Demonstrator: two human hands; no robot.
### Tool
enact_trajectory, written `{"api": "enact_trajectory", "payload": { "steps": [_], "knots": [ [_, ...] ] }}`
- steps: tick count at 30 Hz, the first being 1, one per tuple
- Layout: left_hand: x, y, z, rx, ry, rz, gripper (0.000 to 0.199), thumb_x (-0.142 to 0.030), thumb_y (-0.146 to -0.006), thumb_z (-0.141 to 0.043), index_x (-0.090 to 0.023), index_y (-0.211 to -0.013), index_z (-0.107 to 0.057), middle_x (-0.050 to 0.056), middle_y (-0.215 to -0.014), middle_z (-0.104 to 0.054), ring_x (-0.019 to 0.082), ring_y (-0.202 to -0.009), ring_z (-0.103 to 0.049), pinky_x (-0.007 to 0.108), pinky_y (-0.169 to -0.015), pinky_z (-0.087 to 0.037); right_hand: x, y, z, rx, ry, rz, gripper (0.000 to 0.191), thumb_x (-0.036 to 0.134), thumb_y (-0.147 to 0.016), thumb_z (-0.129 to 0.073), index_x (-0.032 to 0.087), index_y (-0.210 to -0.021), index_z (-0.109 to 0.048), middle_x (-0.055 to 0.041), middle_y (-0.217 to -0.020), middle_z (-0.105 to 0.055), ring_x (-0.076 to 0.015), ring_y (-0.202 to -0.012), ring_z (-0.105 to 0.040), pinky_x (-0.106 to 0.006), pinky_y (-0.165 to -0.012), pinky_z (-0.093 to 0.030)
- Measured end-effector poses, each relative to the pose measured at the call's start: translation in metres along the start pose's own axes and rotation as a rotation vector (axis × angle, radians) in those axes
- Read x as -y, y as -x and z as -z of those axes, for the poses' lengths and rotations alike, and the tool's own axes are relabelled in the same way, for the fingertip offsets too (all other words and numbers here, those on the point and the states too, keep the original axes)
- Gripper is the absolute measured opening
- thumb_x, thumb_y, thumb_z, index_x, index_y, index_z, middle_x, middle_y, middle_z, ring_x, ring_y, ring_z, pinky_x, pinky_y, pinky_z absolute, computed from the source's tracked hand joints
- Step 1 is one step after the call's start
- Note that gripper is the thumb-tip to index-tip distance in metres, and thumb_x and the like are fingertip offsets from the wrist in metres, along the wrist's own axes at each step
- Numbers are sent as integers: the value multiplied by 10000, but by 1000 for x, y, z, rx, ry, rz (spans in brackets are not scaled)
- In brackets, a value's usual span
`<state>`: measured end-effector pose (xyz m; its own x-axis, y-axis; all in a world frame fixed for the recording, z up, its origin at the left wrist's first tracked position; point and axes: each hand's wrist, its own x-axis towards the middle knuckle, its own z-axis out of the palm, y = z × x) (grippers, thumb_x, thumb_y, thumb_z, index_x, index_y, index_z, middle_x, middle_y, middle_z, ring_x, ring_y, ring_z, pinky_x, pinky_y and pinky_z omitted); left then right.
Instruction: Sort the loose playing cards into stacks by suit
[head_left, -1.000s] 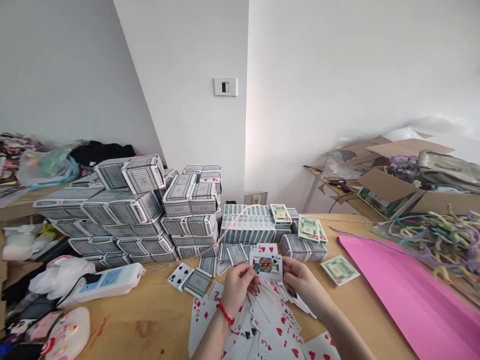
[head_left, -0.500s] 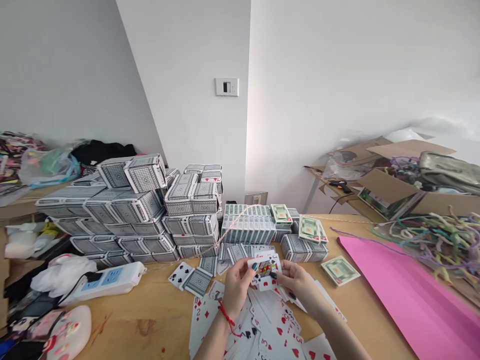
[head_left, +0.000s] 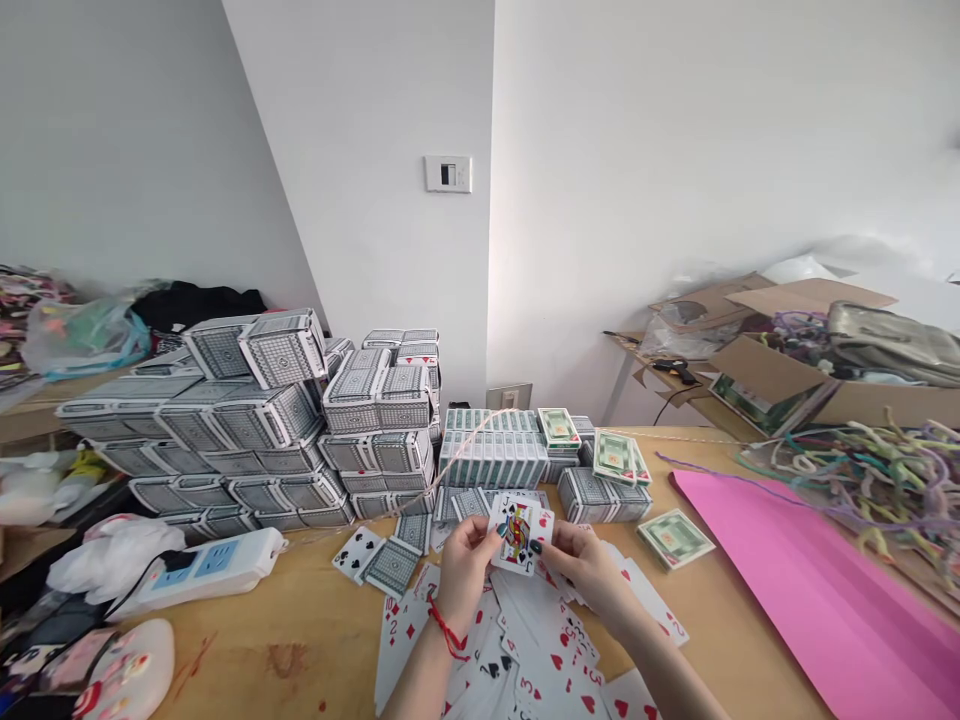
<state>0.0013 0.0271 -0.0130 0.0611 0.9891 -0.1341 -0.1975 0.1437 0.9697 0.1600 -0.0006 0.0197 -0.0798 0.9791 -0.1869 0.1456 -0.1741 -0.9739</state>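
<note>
Together, two hands hold one jack and one heart card.

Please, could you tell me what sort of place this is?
Probably an indoor craft workspace: a wooden table bears loose playing cards and stacked blocks apparently made from cards, with a tangle of colourful strands towards the right.

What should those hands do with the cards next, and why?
Maybe the right hand could nudge the heart card until it lines up with the jack, because the heart card sticks out past the jack's side, while the left hand grips the jack's other edge.
</note>
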Motion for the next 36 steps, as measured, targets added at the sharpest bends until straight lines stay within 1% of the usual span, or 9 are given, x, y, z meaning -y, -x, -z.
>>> {"api": "enact_trajectory", "payload": {
  "steps": [4, 7, 11, 13, 18, 22, 28, 32, 36],
  "knots": [
    [4, -1, 0, -7, -5, 50, 221, -322, -592, -638, -167, -547, -487, -48, -488, -479, 87, -446, -428, 198, -453, -344, -4, -2, -5, -12, -74, 5, 376, 564, -665, -553, 189, -691, -550, 5, -612, -600, -164, -589, -568, -241, -522, -409],
    [1, 1, -1, -2, -116, -18, 234, -286, -609, -630, -172, -501, -457, -67, -434, -403, 76, -423, -380, 192, -447, -320, -9, -5, -5, -43, -54, 0, 370, 557, -666, -547, 187, -669, -541, 23, -562, -547, -135, -517, -513, -234, -493, -382],
    [-5, 4, -2, 42, -122, -97, 130, -280, -639, -622, -166, -646, -562, -23, -558, -537, 119, -541, -494, 203, -517, -379, -18, -8, -2, -12, -7, 32, 354, 534, -686, -539, 181, -676, -527, 31, -564, -508, -127, -520, -491, -235, -502, -390],
    [-6, 5, -2, 69, -111, -79, 159, -310, -650, -619, -159, -694, -591, 3, -611, -587, 147, -594, -536, 217, -542, -403, -22, -9, -2, -8, 20, 28, 360, 537, -693, -533, 184, -634, -491, 41, -535, -474, -123, -504, -481, -239, -503, -397],
    [-7, 3, -1, 85, -112, 6, 216, -353, -634, -637, -142, -681, -627, 23, -615, -626, 168, -596, -555, 224, -511, -404, -25, -10, -3, -18, 23, 13, 402, 561, -695, -518, 200, -559, -406, 59, -496, -398, -115, -469, -450, -248, -499, -410],
    [-9, 3, 0, 140, -55, 24, 234, -328, -627, -646, -136, -761, -657, 25, -640, -644, 159, -589, -551, 222, -508, -407, -23, -9, -4, -19, 39, 8, 410, 587, -695, -496, 203, -570, -426, 53, -498, -393, -126, -472, -457, -252, -485, -415],
    [-9, 3, 0, 90, -47, 16, 166, -278, -638, -613, -142, -713, -669, -4, -567, -612, 129, -539, -522, 210, -501, -401, -22, -7, -5, -19, 2, -14, 403, 585, -701, -484, 201, -586, -444, 47, -528, -438, -118, -448, -465, -256, -484, -427],
    [-7, 2, -1, 111, -52, 15, 182, -273, -660, -596, -141, -760, -673, 15, -613, -635, 140, -556, -531, 219, -505, -410, -23, -8, -6, -26, -36, -16, 384, 580, -664, -530, 200, -625, -496, 28, -541, -496, -156, -516, -527, -270, -498, -453],
    [-5, 1, 1, 116, -85, -2, 180, -285, -681, -599, -137, -748, -675, 11, -571, -618, 134, -536, -520, 213, -497, -398, -26, -8, -7, -35, -41, -36, 383, 577, -646, -553, 195, -640, -516, 19, -554, -532, -172, -542, -561, -272, -496, -463]
  ]
}}
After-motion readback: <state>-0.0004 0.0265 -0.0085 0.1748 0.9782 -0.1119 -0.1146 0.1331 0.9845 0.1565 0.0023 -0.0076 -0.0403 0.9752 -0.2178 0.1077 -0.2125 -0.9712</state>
